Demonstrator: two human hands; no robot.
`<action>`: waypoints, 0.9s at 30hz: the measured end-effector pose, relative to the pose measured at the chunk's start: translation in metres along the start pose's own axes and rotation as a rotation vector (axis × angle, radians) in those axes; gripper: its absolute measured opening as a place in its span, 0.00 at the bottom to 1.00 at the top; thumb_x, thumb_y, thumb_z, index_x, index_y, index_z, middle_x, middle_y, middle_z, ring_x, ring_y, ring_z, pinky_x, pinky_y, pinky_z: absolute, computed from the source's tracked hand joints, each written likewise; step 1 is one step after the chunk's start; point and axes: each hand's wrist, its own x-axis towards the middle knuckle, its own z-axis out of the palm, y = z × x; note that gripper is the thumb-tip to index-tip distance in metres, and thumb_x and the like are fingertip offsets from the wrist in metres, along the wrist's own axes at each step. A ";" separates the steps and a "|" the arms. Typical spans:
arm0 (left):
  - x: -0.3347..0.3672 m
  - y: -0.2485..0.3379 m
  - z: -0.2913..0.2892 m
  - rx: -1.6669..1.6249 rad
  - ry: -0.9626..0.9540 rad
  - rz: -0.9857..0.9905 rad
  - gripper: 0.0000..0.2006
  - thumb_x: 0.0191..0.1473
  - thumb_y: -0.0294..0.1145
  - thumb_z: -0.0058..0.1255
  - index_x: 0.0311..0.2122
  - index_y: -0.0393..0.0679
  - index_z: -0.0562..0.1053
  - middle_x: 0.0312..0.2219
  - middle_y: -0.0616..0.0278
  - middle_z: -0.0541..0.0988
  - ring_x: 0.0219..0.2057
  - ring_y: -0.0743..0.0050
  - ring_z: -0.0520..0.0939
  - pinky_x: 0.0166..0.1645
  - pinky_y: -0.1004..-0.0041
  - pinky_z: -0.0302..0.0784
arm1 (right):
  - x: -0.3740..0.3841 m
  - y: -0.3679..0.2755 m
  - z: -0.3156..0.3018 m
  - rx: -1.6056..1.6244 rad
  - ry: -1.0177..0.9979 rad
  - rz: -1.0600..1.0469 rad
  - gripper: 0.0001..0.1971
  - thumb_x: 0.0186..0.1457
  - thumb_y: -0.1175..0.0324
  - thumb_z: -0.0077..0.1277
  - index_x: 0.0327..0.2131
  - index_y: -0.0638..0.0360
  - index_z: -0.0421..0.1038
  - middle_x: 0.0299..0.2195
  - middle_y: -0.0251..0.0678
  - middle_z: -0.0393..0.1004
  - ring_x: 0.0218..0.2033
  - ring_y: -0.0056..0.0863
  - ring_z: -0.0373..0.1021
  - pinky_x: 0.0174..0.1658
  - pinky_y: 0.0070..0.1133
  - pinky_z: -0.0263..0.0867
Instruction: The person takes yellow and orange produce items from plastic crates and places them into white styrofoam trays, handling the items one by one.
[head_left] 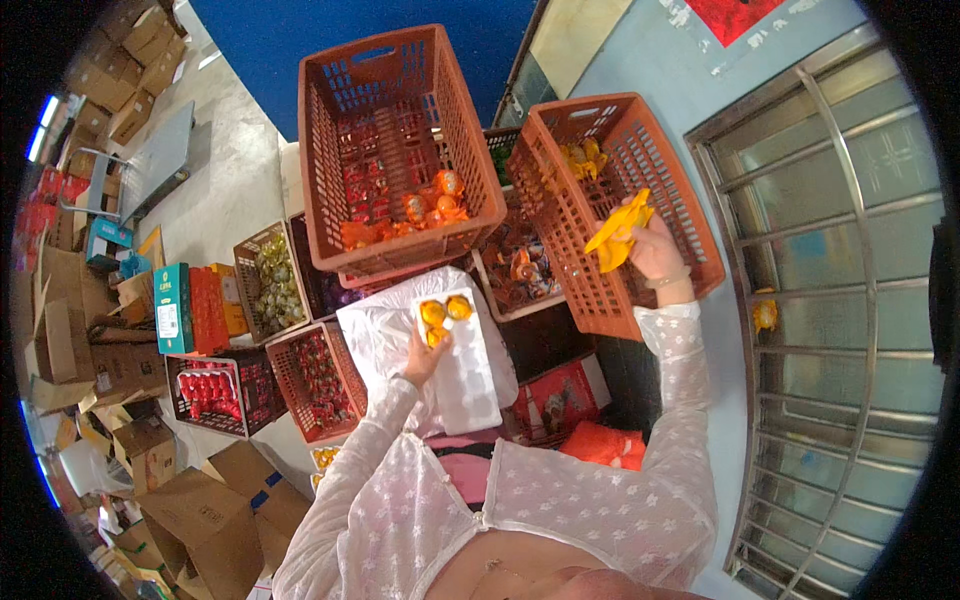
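My right hand [657, 252] pinching crinkled yellow wrapper [620, 232] by red-brown crate [592, 292]; my left hand [424, 360], fingers curled, at yellow-wrapped balls [458, 307] on white tray [474, 375] (can't tell grip).

I couldn't tell whether the crumpled yellow wrapper [618, 234] held anything; the person's right hand [660, 252] covered part of it and of the lattice-sided reddish-brown plastic crate [590, 305] behind. The view's top edge cut off a red paper sheet [733, 14]. Print on the upright teal box [172, 285] looked too small.

Room opens above the white tray [468, 385]; a brown crate [468, 140] blocks beyond.
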 end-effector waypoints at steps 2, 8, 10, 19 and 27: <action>0.004 -0.015 0.000 0.003 0.014 0.037 0.44 0.45 0.45 0.60 0.60 0.35 0.50 0.48 0.43 0.67 0.50 0.51 0.69 0.54 0.64 0.64 | -0.017 0.020 0.032 -0.019 -0.008 0.021 0.22 0.47 0.81 0.51 0.48 0.63 0.60 0.44 0.43 0.70 0.49 0.44 0.67 0.53 0.35 0.63; -0.005 0.029 -0.004 -0.095 -0.063 0.037 0.42 0.48 0.39 0.58 0.61 0.36 0.47 0.47 0.50 0.70 0.48 0.63 0.72 0.51 0.69 0.68 | -0.048 0.085 0.103 -0.224 0.168 0.010 0.20 0.43 0.81 0.55 0.43 0.63 0.65 0.41 0.38 0.72 0.43 0.28 0.70 0.48 0.23 0.66; -0.013 0.040 -0.006 -0.138 -0.081 -0.044 0.41 0.49 0.37 0.57 0.62 0.36 0.46 0.47 0.52 0.70 0.47 0.67 0.72 0.50 0.71 0.68 | -0.058 0.100 0.115 -0.125 0.176 0.034 0.20 0.43 0.81 0.54 0.43 0.63 0.65 0.41 0.40 0.72 0.43 0.28 0.70 0.47 0.23 0.67; -0.007 0.016 -0.023 0.005 -0.125 -0.103 0.48 0.47 0.50 0.57 0.61 0.30 0.44 0.49 0.44 0.68 0.50 0.61 0.70 0.53 0.72 0.66 | -0.091 0.116 0.197 -0.189 0.172 -0.236 0.24 0.39 0.84 0.58 0.43 0.63 0.63 0.43 0.43 0.71 0.45 0.30 0.69 0.49 0.24 0.67; -0.101 0.255 -0.024 -0.440 -0.520 -0.049 0.33 0.58 0.49 0.42 0.61 0.38 0.51 0.51 0.57 0.66 0.52 0.68 0.68 0.56 0.68 0.63 | -0.134 0.108 0.237 -0.901 0.157 -0.894 0.18 0.36 0.86 0.57 0.33 0.57 0.68 0.41 0.40 0.67 0.47 0.42 0.69 0.49 0.29 0.66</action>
